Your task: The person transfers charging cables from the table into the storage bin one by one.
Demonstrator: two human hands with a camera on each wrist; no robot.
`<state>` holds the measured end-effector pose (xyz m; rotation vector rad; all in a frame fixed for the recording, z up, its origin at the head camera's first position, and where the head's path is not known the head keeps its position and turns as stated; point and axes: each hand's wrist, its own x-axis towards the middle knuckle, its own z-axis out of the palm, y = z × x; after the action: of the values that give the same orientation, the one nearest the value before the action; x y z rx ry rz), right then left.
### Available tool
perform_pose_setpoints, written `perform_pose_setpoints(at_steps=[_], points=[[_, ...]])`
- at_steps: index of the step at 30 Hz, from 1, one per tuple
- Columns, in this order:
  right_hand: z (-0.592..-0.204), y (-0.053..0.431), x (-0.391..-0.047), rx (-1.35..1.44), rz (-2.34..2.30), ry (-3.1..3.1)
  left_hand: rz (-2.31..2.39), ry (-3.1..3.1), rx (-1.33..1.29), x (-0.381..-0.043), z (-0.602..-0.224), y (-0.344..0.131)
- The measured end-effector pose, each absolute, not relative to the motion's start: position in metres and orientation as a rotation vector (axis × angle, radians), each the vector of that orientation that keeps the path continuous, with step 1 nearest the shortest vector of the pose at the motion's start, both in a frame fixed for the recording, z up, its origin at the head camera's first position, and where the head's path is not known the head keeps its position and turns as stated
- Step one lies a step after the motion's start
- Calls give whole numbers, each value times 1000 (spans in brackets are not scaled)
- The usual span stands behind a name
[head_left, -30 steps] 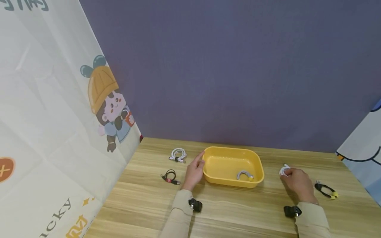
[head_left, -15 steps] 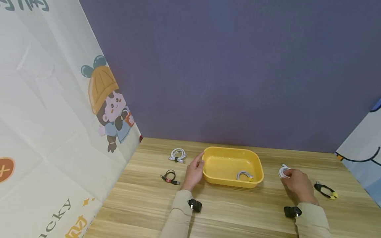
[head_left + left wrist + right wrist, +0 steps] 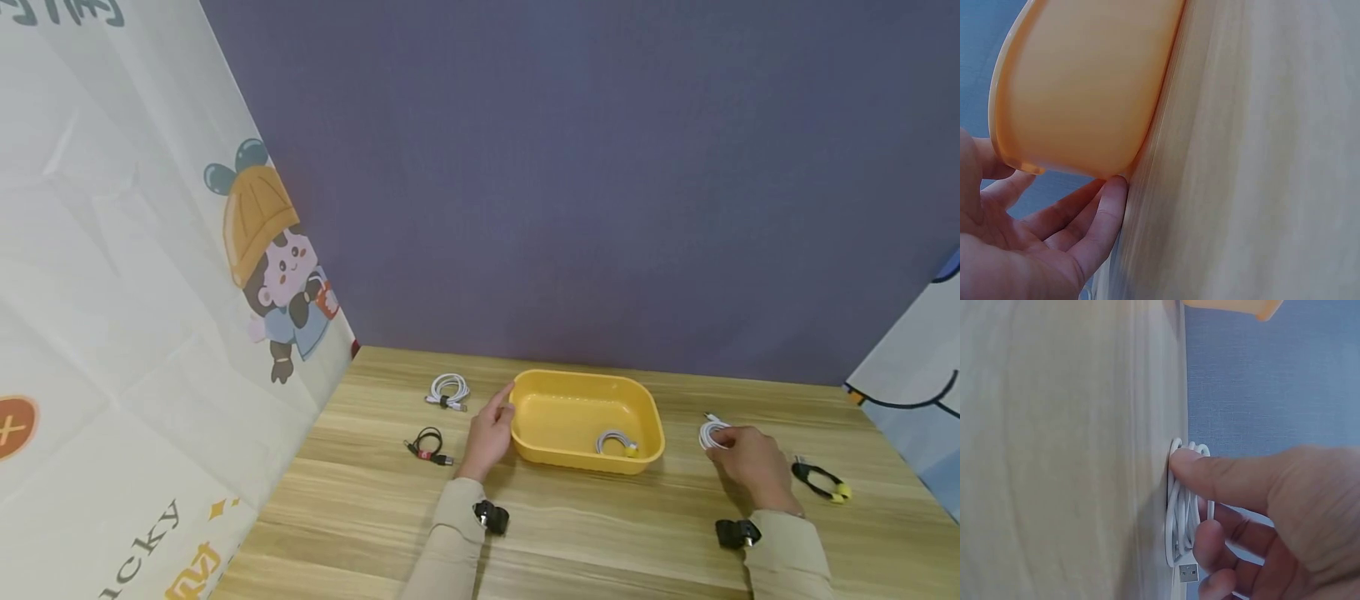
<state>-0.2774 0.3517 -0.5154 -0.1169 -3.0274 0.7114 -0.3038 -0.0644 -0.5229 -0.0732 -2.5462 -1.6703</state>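
Observation:
My left hand rests against the left end of a yellow plastic bin, index finger reaching along the rim. In the left wrist view, the fingertips touch the outer wall low down, and the thumb is up at the rim. Inside the bin lies a coiled grey cable with a yellow tie. To the bin's right, my right hand pinches a coiled white USB cable between thumb and fingers, close over the table. Its metal USB plug hangs below the coil.
Left of the bin lie a coiled white cable with a black tie and a black cable with a red tie. A black cable with a yellow tie lies right of my right hand. A dark blue panel borders the table's back.
The white USB cable in my right hand has shifted slightly left and tilted. My left hand and the bin stay practically in place.

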Motion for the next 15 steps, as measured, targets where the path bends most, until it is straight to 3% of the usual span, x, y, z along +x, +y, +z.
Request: perform_pose_setpoints(at_steps=[15], points=[[-511, 348, -275, -163, 741, -3023, -1661, -2549, -82, -304, -523, -64]])
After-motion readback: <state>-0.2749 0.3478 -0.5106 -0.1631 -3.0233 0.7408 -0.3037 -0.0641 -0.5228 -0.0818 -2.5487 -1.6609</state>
